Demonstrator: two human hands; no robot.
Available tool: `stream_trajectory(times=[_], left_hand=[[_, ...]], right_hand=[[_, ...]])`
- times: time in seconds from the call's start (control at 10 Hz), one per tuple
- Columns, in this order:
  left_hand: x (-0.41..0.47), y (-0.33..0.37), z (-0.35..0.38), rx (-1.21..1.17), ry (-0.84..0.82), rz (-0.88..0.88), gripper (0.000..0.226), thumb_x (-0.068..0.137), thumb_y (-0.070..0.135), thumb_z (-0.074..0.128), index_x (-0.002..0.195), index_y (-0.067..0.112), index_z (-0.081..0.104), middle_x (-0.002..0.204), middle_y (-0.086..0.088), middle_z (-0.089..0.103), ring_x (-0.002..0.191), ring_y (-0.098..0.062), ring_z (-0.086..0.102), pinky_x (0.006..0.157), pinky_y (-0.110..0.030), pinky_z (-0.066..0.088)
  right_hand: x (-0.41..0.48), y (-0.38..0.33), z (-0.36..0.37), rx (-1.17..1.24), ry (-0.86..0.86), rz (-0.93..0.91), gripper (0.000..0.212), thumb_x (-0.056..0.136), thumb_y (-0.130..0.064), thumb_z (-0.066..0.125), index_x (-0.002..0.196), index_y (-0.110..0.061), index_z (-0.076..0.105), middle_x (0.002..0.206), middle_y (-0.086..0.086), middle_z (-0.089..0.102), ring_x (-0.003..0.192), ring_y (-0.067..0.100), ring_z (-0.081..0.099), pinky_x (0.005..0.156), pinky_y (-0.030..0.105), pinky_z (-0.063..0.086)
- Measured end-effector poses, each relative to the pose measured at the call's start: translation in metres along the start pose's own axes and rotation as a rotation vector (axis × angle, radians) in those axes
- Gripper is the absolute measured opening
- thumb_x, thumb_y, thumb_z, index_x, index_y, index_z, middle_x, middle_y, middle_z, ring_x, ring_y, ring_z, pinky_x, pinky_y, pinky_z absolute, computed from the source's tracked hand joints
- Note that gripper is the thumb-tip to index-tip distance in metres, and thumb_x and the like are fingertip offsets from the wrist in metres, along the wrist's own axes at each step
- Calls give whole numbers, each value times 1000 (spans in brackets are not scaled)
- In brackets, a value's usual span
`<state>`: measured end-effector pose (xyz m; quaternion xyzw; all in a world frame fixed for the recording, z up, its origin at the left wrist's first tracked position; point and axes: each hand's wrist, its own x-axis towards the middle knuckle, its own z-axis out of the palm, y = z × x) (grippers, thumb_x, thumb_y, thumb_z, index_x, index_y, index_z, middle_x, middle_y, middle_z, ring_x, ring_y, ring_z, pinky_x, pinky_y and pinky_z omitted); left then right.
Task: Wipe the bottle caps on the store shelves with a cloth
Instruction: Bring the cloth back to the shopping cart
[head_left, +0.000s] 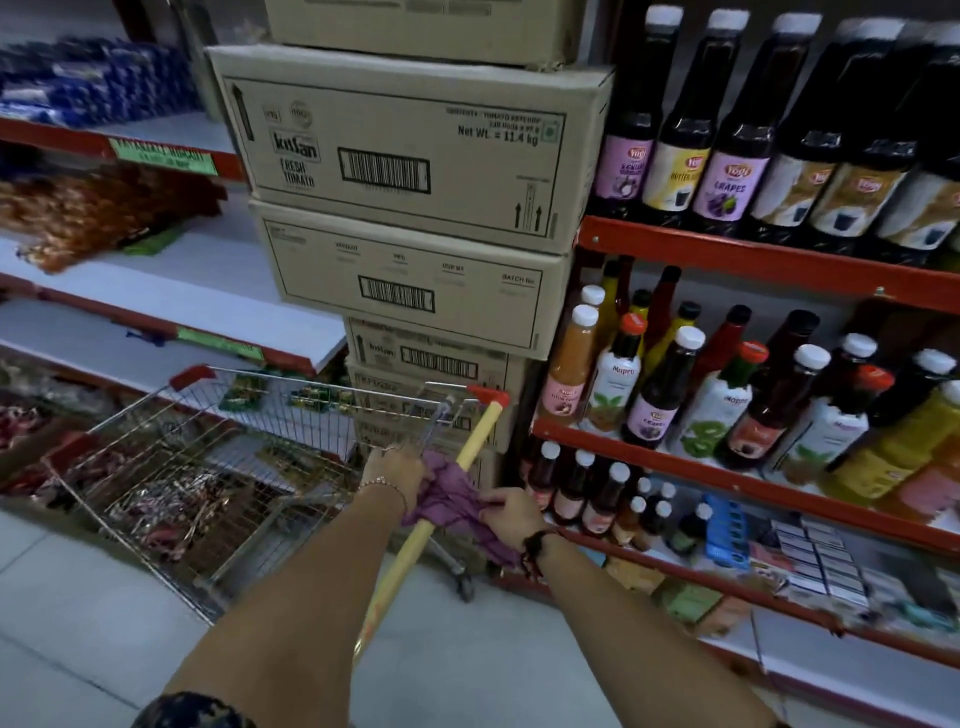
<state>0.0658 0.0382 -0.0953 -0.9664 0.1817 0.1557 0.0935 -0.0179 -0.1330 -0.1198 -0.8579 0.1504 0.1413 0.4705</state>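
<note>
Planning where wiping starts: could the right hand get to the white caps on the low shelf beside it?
Probably yes. The right hand sits just left of the white caps, nothing between them, though both hands grip the purple cloth over the yellow pole.

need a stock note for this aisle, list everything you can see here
cardboard boxes: stack of at least five, brown, centre between the shelf units
bottles: too many to count, dark on top shelf, mixed colours on lower tiers, right
shelves: several tiers, red edges, right
left shelves: white boards, red edges, packets on them
trolley: one, wire, red corners, lower left
pole: one, yellow, leaning on the trolley
cloth: one, purple, at the pole
left hand: grips the cloth
right hand: grips the cloth
</note>
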Motion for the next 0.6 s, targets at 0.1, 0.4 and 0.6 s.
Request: stream_trajectory(times=[0.1,0.4,0.6], left_hand=[[-2,-2,8,35,-64,-34,51,88,40,57,138,52,50,160,-8,25,149,-37,22,120,-60,11],[-11,10,-3,31,-180,-114,61,93,29,45,152,41,34,167,-8,20,156,-36,9,117,-70,-10],[-24,41,-36,36,71,-181,59,92,32,44,151,23,40,156,-11,37,149,-33,26,121,-65,0]], right_hand=[[3,-3,16,-104,-128,-37,33,93,-2,51,123,-3,66,130,17,66,124,31,59,98,26,42],[-2,6,0,-174,-111,26,42,101,-23,44,142,-20,53,149,14,50,139,34,44,117,44,36],[-32,36,-62,-195,-13,92,44,102,-33,47,139,-9,53,146,16,51,133,35,48,113,42,39]])
